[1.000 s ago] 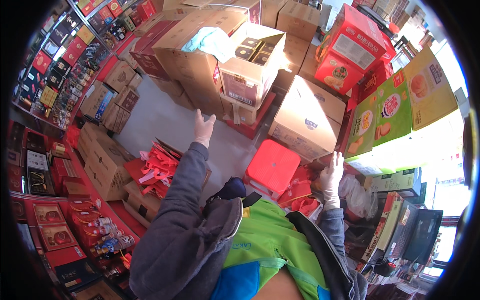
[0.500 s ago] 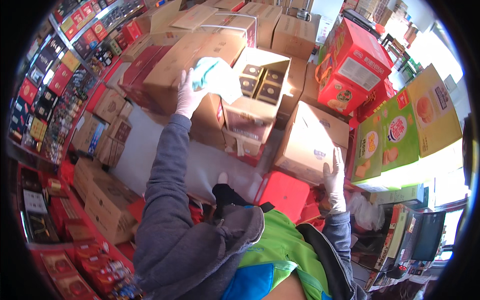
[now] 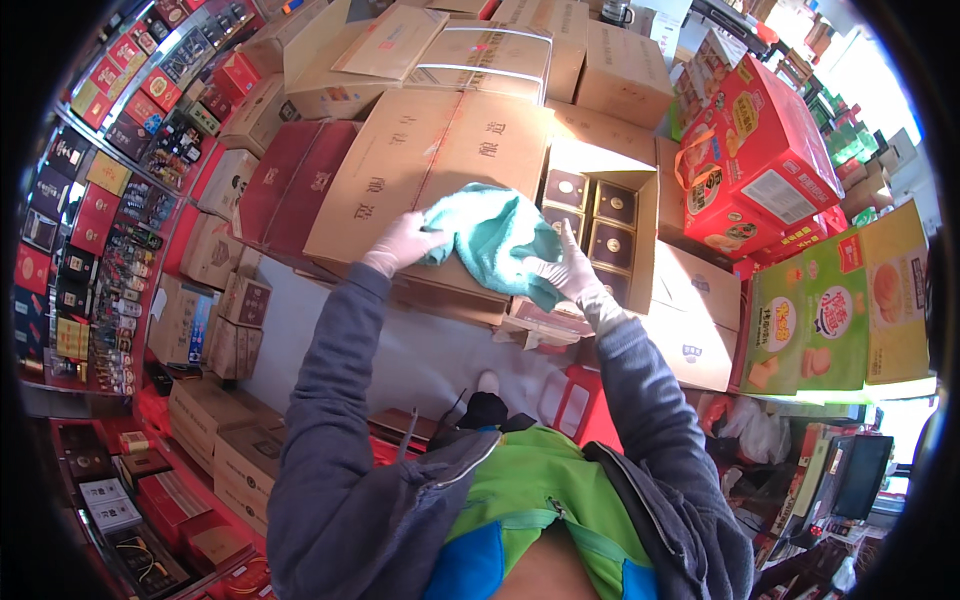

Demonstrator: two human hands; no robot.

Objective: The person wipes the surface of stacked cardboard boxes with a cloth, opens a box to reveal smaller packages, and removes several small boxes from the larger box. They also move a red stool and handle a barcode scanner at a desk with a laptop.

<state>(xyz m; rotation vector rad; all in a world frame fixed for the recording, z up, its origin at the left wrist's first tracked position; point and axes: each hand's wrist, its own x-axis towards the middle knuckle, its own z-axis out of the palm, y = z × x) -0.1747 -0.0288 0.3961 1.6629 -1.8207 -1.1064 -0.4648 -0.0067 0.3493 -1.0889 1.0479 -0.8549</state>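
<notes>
A crumpled turquoise cloth [image 3: 500,235] lies over the near right part of a large closed brown carton [image 3: 420,150], its right side reaching the open carton beside it. My left hand [image 3: 402,243], in a whitish glove, grips the cloth's left edge. My right hand [image 3: 575,270], gloved alike, is at the cloth's right side with thumb and fingers apart, the thumb touching the fabric. Past that hand, the open carton [image 3: 645,215] holds several dark square boxes [image 3: 612,205] with gold edges, standing in rows; the nearest ones are partly hidden by my hand and the cloth.
A dark red carton [image 3: 290,185] stands left of the large one. Strapped and plain cartons [image 3: 480,60] are stacked behind. At right are red gift boxes [image 3: 750,150], a closed carton [image 3: 695,315] and a green-yellow carton [image 3: 825,310]. A red stool [image 3: 600,415] is near my legs; shelves [image 3: 100,200] line the left.
My right hand has come up from the closed carton at right to the cloth. The cloth, in my left hand, is now spread lower across the carton. The view has shifted.
</notes>
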